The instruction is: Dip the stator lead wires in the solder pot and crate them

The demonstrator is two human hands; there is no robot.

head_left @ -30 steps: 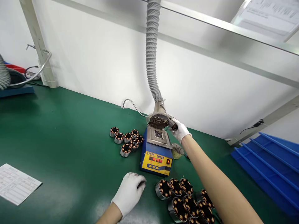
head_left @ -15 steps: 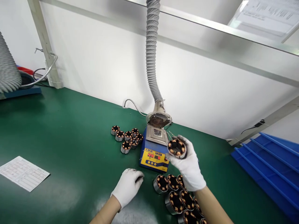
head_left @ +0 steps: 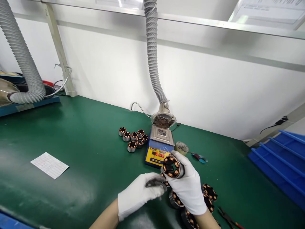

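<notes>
My right hand, in a white glove, is closed around a motor stator with copper windings, its open end tilted towards me. My left hand, also gloved, is just left of it, fingers curved and thumb apart; the fingertips look dark. Close to those fingertips, a second stator is mostly hidden; I cannot tell whether they touch. Behind my hands stands a blue and yellow solder pot with a lit red display. More stators stand under and beside my right forearm, partly covered.
Several stators stand left of the pot. A grey duct hangs over it. Right of it are a tape roll and a blue-tipped tool. Pliers lie near right, blue trays far right, a paper sheet left.
My right hand has brought the stator lower and nearer to me. My left hand has moved right, close beside it. The view has turned slightly left.
</notes>
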